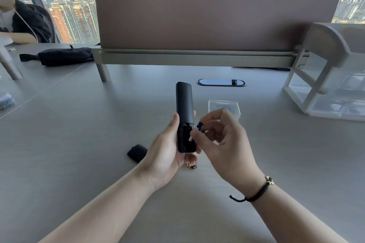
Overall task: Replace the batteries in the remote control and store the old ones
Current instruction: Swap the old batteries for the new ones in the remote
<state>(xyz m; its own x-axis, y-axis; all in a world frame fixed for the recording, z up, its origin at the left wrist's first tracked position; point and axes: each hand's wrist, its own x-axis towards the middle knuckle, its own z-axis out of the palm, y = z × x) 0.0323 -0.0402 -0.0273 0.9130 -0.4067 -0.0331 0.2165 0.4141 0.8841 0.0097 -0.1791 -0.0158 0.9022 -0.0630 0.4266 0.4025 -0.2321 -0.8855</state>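
Note:
My left hand grips a black remote control, held back side up with its battery bay open at the near end. My right hand pinches a small battery with a blue and white wrap at the right edge of that bay. The remote's black battery cover lies on the table left of my left hand. Another battery lies on the table just under my left hand, mostly hidden. A small clear plastic box with something blue inside sits behind my right hand.
The grey table carries a brown divider panel at the back, an oval cable port, and a clear drawer organiser at right. A black pouch lies far left, near a seated person.

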